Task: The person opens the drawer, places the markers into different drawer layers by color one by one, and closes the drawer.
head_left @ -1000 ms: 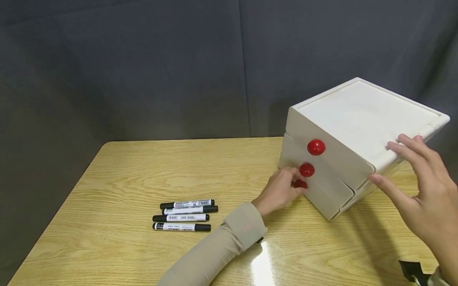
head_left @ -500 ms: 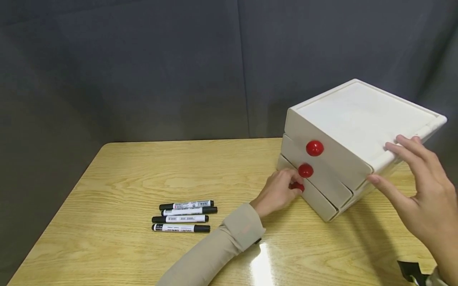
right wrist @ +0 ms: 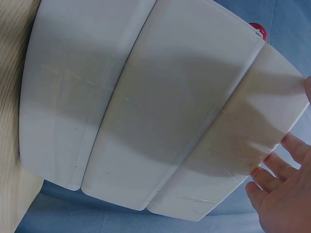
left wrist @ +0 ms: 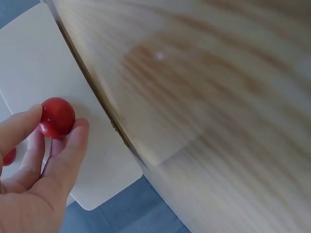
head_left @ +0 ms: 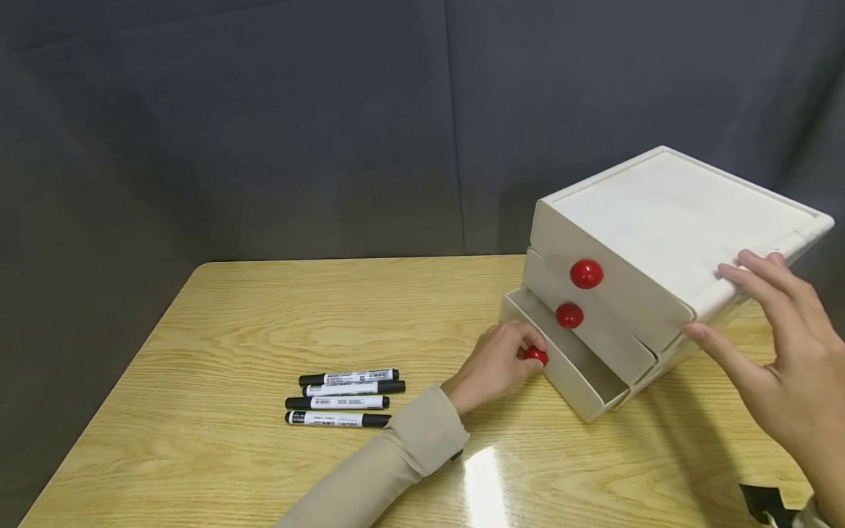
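Observation:
A white three-drawer cabinet [head_left: 686, 220] stands at the right of the table, each drawer front carrying a round red knob. My left hand [head_left: 498, 364] pinches the lowest red knob [left wrist: 58, 117] between thumb and fingers. That bottom drawer [head_left: 573, 378] is pulled partway out, and the part of its inside that shows looks bare. Above it the middle knob [head_left: 569, 315] and top knob [head_left: 586, 274] are untouched, their drawers closed. My right hand [head_left: 785, 352] rests with spread fingers on the cabinet's top near edge; the right wrist view shows its fingertips [right wrist: 265, 179] along that edge.
Several black-and-white markers [head_left: 343, 402] lie side by side on the wooden table [head_left: 264, 315], left of my left forearm. A dark curtain [head_left: 330, 132] hangs behind the table. A small black object [head_left: 766, 506] is at the lower right, near my right wrist.
My left hand has drawn the bottom drawer outward, toward the lower left, from closed to partly open. My right hand has stayed on the cabinet's edge.

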The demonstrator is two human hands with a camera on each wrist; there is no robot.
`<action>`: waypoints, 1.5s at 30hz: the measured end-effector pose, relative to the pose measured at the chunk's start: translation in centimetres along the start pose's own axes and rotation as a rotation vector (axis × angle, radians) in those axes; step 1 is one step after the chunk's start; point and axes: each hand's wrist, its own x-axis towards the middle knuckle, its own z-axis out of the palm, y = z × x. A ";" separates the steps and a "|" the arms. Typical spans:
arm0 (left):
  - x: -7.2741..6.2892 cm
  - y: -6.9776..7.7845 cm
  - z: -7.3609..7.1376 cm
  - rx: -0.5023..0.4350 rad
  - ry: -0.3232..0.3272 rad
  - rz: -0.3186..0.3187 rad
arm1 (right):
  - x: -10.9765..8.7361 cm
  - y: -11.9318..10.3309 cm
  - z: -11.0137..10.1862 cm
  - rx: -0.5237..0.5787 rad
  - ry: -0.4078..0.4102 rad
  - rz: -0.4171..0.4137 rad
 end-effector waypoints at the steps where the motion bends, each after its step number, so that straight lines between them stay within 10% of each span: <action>1: -0.2 0.0 -0.1 -0.002 -0.002 -0.003 | 0.0 0.1 0.0 -0.003 -0.004 -0.001; 45: -4.2 -1.2 -2.9 0.061 -0.045 -0.065 | 0.1 0.3 0.3 0.041 0.022 -0.046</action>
